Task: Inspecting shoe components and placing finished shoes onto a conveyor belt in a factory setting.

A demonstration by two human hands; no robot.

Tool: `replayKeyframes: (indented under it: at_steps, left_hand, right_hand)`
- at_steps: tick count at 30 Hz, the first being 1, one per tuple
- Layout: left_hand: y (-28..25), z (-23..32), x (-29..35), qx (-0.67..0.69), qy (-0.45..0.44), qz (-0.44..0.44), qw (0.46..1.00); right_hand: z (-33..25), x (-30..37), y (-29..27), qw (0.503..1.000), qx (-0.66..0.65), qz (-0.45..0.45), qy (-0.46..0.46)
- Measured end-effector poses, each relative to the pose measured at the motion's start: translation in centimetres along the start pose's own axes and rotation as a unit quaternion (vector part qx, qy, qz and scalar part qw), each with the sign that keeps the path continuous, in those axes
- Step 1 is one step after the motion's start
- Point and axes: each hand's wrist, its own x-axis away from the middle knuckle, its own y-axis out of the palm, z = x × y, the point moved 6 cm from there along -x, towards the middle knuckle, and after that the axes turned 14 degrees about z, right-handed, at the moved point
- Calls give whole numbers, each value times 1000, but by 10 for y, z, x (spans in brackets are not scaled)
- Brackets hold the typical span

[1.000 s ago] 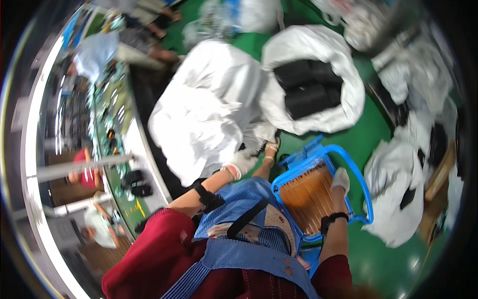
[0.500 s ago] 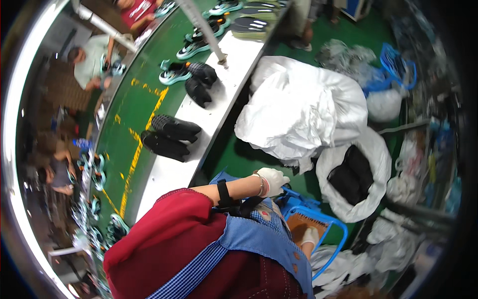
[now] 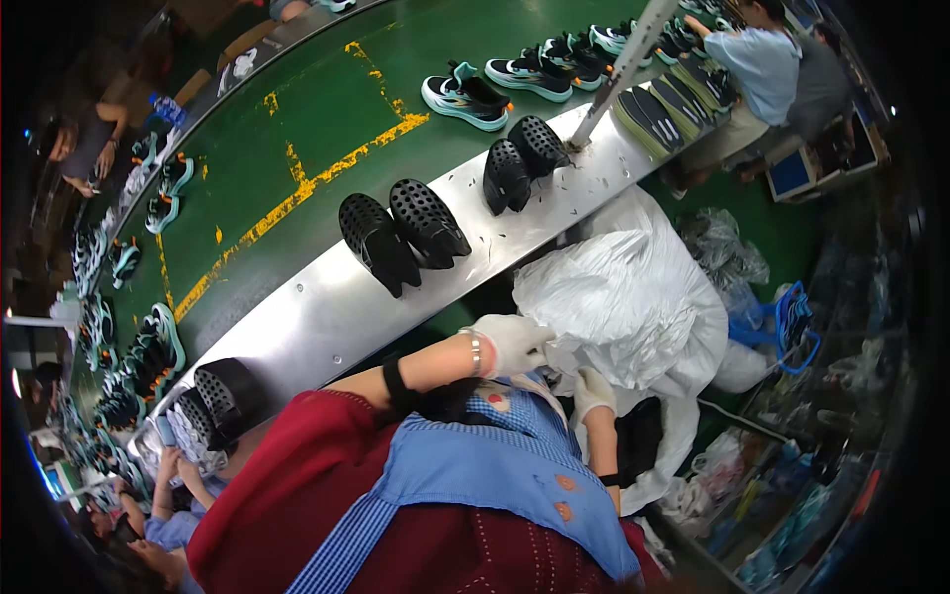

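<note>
My left hand [image 3: 510, 345], in a white glove, is at the near left edge of a large crumpled white sack [image 3: 628, 287], its fingers curled closed on the material. Also gloved, my right hand [image 3: 594, 392] is closed at the sack's lower edge, close to the left one. Under my right forearm a second, open white sack [image 3: 678, 436] holds black items [image 3: 643, 436], partly hidden by the arm. Black perforated shoe-shaped inserts stand in pairs on the metal ledge beyond my left arm: a nearer pair [image 3: 374, 243] and a farther pair [image 3: 507, 176].
Teal-and-black sneakers [image 3: 465, 97] line the green conveyor [image 3: 327, 119]. Green-edged insoles [image 3: 648, 119] lie by a metal post [image 3: 618, 79]. Another insert pair [image 3: 226, 391] sits at lower left. Co-workers are around, one in light blue [image 3: 757, 69]. Plastic bags and a blue-framed stool [image 3: 797, 327] are at right.
My view has turned. Both hands have come to the large white sack; my right hand has left the blue-framed chair with the brown seat, which is no longer visible.
</note>
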Motion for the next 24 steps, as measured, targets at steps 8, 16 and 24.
replayKeyframes:
  at_steps: [8, 16, 24]
  left_hand:
    - [-88, -48, 72, 172, -121, 261, 942]
    - [-115, -111, 149, 119, -292, 701, 640]
    - [-111, -139, 176, 91, -367, 633, 676]
  right_hand:
    - [-84, -93, -9, 987, 22, -108, -119]
    - [-171, -217, -78, 963, 4, -5, -268]
    - [-268, -312, -116, 939, 92, 19, -332]
